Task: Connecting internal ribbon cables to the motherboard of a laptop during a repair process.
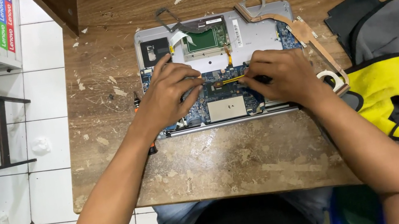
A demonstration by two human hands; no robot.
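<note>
Two hands work over the opened laptop (pixel 219 70) on the wooden surface (pixel 230 161): left hand (pixel 169 96) pressed flat on its circuit board (pixel 225 103), right hand (pixel 278 75) seemingly pinching a thin yellow tool (pixel 234 79) at board centre. Fragile, stiff board; best held by edges.

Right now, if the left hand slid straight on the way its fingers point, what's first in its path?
Likely the right hand: the left hand points right across the opened laptop, with the yellow cable between them. Depth unclear.
</note>
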